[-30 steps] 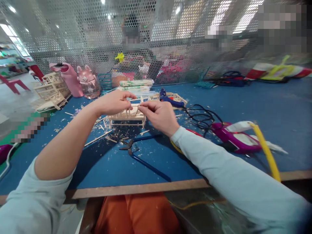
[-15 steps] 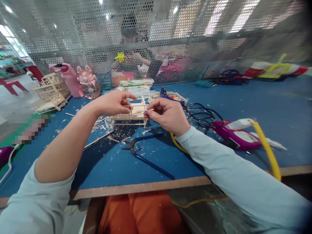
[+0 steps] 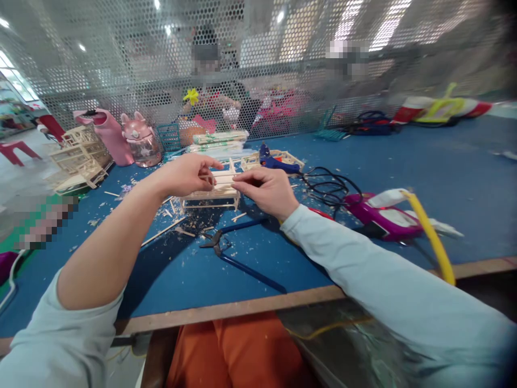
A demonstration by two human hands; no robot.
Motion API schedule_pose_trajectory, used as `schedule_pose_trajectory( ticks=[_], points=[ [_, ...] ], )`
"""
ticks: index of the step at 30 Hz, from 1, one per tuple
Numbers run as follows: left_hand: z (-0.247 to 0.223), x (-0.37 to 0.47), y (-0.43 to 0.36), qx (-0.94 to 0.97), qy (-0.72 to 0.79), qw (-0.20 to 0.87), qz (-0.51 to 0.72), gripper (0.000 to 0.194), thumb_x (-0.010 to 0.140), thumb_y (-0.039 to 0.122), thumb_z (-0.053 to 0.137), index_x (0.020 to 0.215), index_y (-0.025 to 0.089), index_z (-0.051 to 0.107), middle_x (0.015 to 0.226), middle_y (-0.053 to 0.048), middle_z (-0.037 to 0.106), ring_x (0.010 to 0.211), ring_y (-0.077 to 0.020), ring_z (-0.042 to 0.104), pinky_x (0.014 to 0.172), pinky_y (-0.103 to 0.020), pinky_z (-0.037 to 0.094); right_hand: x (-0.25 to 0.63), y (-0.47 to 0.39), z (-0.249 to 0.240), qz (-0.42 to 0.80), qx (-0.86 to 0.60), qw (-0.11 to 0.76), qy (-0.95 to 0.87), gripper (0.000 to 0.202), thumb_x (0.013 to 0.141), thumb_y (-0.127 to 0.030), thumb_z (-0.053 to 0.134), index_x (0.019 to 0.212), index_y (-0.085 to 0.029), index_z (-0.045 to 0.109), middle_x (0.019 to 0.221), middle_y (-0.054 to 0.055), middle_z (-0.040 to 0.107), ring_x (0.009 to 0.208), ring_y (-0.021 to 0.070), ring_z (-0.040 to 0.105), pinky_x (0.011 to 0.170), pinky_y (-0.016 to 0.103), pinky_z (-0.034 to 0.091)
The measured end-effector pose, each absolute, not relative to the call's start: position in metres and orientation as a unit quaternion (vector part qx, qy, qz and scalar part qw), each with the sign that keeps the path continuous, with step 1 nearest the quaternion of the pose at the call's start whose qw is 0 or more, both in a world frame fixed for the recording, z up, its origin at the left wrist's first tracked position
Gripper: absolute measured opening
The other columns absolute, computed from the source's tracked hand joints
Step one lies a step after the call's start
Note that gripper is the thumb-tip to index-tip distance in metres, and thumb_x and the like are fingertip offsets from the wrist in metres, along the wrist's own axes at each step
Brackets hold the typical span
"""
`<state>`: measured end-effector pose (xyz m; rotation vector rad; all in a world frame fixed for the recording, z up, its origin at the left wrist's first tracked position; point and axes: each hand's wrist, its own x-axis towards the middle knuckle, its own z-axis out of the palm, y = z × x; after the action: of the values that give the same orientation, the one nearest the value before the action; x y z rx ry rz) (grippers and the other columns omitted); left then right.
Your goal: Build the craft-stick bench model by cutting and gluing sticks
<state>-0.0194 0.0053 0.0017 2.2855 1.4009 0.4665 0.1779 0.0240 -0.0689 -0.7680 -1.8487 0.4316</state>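
A small model of thin wooden sticks (image 3: 210, 205) stands on the blue tabletop in front of me. My left hand (image 3: 193, 173) is at its left end, thumb and bent fingers closed around its upper sticks, the index finger reaching out above. My right hand (image 3: 267, 189) is at the model's right side, thumb and index finger pinched on a thin wooden stick at its top; the fingertips partly hide that stick. Nearer to me lie blue-handled pliers (image 3: 218, 249), their handles spread, among wood chips and offcuts.
Behind my right hand lies a blue glue gun (image 3: 278, 163) beside another stick frame (image 3: 297, 161). Black cable (image 3: 323, 188) runs toward a purple tool (image 3: 383, 218). A pink bottle (image 3: 111, 137), a pink jar (image 3: 141, 143), stick bundles (image 3: 218, 141) and a mesh partition (image 3: 274, 70) stand behind.
My right hand has come slightly closer to the left hand, bringing the thin stick against the model's top. The whole view has shifted a little; the pliers lie as before.
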Motion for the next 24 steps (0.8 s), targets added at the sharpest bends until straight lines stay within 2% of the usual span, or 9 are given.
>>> schedule_pose_trajectory(
  ticks=[5, 7, 9, 13, 15, 20, 22, 24],
  points=[
    [0.005, -0.015, 0.000, 0.847, 0.491, 0.125, 0.161, 0.054, 0.067, 0.018, 0.066, 0.120, 0.016, 0.058, 0.100, -0.007, 0.070, 0.086, -0.0173, 0.063, 0.075, -0.028, 0.045, 0.194, 0.014, -0.041, 0.078, -0.297, 0.489, -0.816, 0.018, 0.081, -0.029, 0.056, 0.079, -0.015, 0.067, 0.066, 0.001, 0.063, 0.056, 0.0095, 0.049, 0.054, 0.025, 0.039],
    [0.007, -0.013, -0.004, 0.857, 0.472, 0.064, 0.194, 0.053, 0.067, 0.021, 0.068, 0.119, 0.017, 0.059, 0.104, -0.007, 0.067, 0.091, -0.0175, 0.060, 0.080, -0.029, 0.043, 0.200, 0.011, -0.032, 0.055, -0.295, 0.480, -0.824, 0.017, 0.082, -0.026, 0.054, 0.081, -0.015, 0.067, 0.069, 0.001, 0.064, 0.060, 0.0104, 0.052, 0.057, 0.025, 0.040],
    [0.010, -0.009, -0.009, 0.847, 0.471, 0.001, 0.246, 0.045, 0.071, 0.023, 0.066, 0.115, 0.017, 0.061, 0.101, -0.007, 0.067, 0.088, -0.0167, 0.059, 0.078, -0.028, 0.042, 0.204, 0.011, -0.030, 0.060, -0.290, 0.471, -0.831, 0.015, 0.081, -0.025, 0.056, 0.079, -0.016, 0.067, 0.070, 0.001, 0.066, 0.061, 0.0111, 0.054, 0.059, 0.025, 0.041],
    [0.011, 0.004, -0.026, 0.816, 0.497, -0.032, 0.294, 0.022, 0.081, 0.029, 0.056, 0.092, 0.015, 0.068, 0.075, -0.004, 0.066, 0.065, -0.0130, 0.054, 0.064, -0.026, 0.039, 0.206, 0.014, -0.036, 0.138, -0.285, 0.471, -0.823, 0.012, 0.076, -0.027, 0.063, 0.074, -0.017, 0.069, 0.068, 0.001, 0.067, 0.060, 0.0117, 0.056, 0.057, 0.025, 0.042],
    [0.006, 0.011, -0.036, 0.832, 0.494, 0.003, 0.254, 0.023, 0.083, 0.031, 0.052, 0.082, 0.016, 0.069, 0.066, -0.002, 0.065, 0.058, -0.0120, 0.051, 0.058, -0.025, 0.036, 0.204, 0.013, -0.040, 0.200, -0.277, 0.465, -0.817, 0.012, 0.075, -0.029, 0.064, 0.074, -0.018, 0.069, 0.069, 0.001, 0.068, 0.061, 0.0121, 0.057, 0.056, 0.025, 0.044],
    [-0.024, 0.011, -0.059, 0.856, 0.474, 0.038, 0.201, 0.024, 0.085, 0.030, 0.050, 0.074, 0.018, 0.068, 0.063, -0.002, 0.064, 0.057, -0.0129, 0.053, 0.054, -0.024, 0.033, 0.195, 0.003, -0.047, 0.324, -0.214, 0.392, -0.834, 0.014, 0.073, -0.032, 0.065, 0.077, -0.018, 0.068, 0.068, 0.001, 0.068, 0.061, 0.0120, 0.059, 0.057, 0.025, 0.045],
    [-0.034, -0.001, -0.064, 0.841, 0.474, 0.045, 0.256, 0.023, 0.086, 0.030, 0.049, 0.077, 0.019, 0.067, 0.067, -0.002, 0.066, 0.059, -0.0132, 0.055, 0.056, -0.024, 0.037, 0.195, 0.006, -0.050, 0.362, -0.213, 0.389, -0.820, 0.022, 0.075, -0.033, 0.063, 0.090, -0.018, 0.065, 0.065, -0.001, 0.065, 0.056, 0.0100, 0.056, 0.053, 0.023, 0.044],
    [-0.040, -0.018, -0.065, 0.769, 0.497, 0.037, 0.400, 0.016, 0.085, 0.029, 0.051, 0.082, 0.020, 0.065, 0.076, -0.003, 0.069, 0.067, -0.0140, 0.058, 0.064, -0.025, 0.043, 0.198, 0.015, -0.056, 0.368, -0.252, 0.416, -0.793, 0.025, 0.079, -0.032, 0.058, 0.100, -0.018, 0.059, 0.062, -0.003, 0.061, 0.050, 0.0084, 0.051, 0.048, 0.022, 0.041]
  ],
)
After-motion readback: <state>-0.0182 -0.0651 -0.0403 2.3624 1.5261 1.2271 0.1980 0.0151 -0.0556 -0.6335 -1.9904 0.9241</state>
